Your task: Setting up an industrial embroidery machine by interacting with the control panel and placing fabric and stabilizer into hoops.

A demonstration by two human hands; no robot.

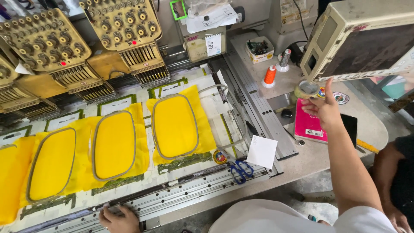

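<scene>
Hoops, three fully in view, each an oval grey frame clamping yellow fabric: right hoop [175,126], middle hoop [114,145], left hoop [52,163], laid side by side on the machine bed [172,196] under the embroidery heads [120,26]. A fourth stretch of yellow cloth shows at the left edge. Fabric inside every hoop is plain, with no stitching visible; hooping and loading look done, sewing looks not yet begun.

Right hand [321,108]: raised to the underside of the cream control panel [366,39], index finger extended upward, remaining fingers loosely curled, holding nothing that can be made out. A tape roll [307,89] sits just beside it.

Left hand [118,220]: resting flat on the front rail, fingers slightly spread, gripping nothing.

Nearby: blue-handled scissors [240,169], white paper slip [261,151], pink booklet [308,125], orange thread cone [270,76], another person's arm at far right.
</scene>
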